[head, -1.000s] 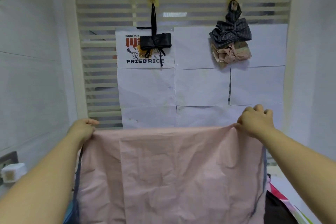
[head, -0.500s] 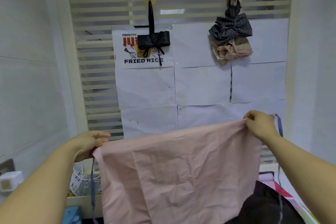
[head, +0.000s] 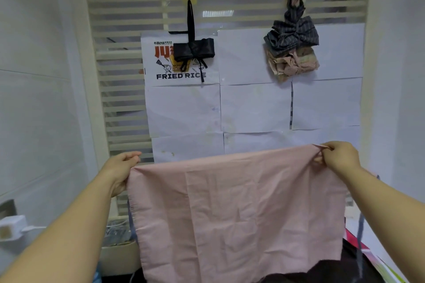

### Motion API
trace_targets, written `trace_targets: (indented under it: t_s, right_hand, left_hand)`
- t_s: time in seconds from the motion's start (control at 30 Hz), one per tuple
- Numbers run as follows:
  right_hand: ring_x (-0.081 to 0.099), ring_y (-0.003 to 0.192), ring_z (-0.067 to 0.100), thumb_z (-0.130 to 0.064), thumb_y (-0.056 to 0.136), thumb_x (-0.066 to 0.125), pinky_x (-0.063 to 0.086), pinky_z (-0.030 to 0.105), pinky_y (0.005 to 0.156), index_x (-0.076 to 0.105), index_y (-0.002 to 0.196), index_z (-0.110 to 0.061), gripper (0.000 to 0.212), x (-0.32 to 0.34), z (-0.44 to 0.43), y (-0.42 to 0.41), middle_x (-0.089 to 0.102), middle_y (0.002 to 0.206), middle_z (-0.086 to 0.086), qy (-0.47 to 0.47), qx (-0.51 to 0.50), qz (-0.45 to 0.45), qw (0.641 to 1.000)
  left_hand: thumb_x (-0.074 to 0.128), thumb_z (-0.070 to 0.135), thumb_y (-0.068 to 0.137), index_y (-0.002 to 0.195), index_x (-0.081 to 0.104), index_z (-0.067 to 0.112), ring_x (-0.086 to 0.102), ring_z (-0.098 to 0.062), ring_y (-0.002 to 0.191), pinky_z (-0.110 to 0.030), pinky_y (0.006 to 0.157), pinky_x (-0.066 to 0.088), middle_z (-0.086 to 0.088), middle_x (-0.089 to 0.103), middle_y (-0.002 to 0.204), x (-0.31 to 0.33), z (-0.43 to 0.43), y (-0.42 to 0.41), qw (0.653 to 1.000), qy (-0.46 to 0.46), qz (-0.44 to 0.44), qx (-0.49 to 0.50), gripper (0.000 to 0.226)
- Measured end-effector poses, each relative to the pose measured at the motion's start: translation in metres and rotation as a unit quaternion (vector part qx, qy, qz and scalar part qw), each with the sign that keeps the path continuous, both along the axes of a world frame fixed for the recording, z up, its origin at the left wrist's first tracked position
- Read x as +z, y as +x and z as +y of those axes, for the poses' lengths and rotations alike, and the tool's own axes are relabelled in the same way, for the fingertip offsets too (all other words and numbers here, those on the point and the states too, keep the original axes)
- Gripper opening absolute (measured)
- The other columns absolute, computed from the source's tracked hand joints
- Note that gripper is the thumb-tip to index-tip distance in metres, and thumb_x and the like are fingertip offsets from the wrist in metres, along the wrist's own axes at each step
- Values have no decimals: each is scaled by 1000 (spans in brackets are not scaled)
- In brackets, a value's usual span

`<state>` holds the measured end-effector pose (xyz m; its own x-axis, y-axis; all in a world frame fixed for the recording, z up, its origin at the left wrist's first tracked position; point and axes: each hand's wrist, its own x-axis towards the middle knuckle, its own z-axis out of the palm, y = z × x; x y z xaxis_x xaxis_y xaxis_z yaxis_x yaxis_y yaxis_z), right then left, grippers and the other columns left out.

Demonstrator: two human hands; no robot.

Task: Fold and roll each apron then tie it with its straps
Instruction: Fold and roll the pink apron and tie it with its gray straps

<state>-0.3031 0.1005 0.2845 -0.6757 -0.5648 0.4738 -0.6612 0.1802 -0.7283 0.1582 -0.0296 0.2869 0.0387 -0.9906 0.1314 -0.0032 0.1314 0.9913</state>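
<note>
A pink apron [head: 236, 209] hangs spread out in the air in front of me, its top edge stretched between both hands. My left hand [head: 120, 169] pinches the upper left corner. My right hand [head: 339, 156] pinches the upper right corner, a little higher. A thin blue-grey strap [head: 360, 243] dangles below the right side and another strap [head: 131, 220] runs down the left edge. The apron's lower part drapes over something dark at the bottom.
A rolled, tied black apron [head: 194, 49] hangs from a hook on the slatted screen. A striped grey bundle [head: 293, 35] and a beige bundle [head: 293, 63] hang from the right hook. A white plug [head: 11, 227] sits on the left wall; a dark cloth [head: 322, 274] lies below.
The apron went from level, to tilted with my left hand lower, then nearly level again. The cloth sits lower in view and further right, and more of the wall shows.
</note>
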Motion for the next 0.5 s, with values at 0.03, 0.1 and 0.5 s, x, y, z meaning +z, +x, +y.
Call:
trace_targets:
  t_s: [0.03,0.1,0.5]
  right_hand:
    - [61,94,33,6,83,48,40,29,76,73,95,-2,28,0,1,1,71,90,20,-17,-4,3,1000]
    - [59,102,36,3,83,52,40,32,82,71,97,-1,24,1,3,1,69,100,21,-32,-17,24,999]
    - [59,96,36,-15,90,60,34,29,73,69,95,0,18,-4,4,1,68,94,20,-47,-15,26,998]
  left_hand:
    - [46,14,101,114,61,9,55,-18,85,-29,67,44,-9,59,110,1,2,-1,1000,-4,-18,-6,21]
    - [49,28,99,105,66,14,58,-19,92,-29,71,44,-3,65,106,4,9,-1,995,-27,-83,-38,23]
    - [58,19,95,90,73,13,63,-12,79,-22,67,46,-1,73,93,-11,30,-14,923,37,-323,-205,16]
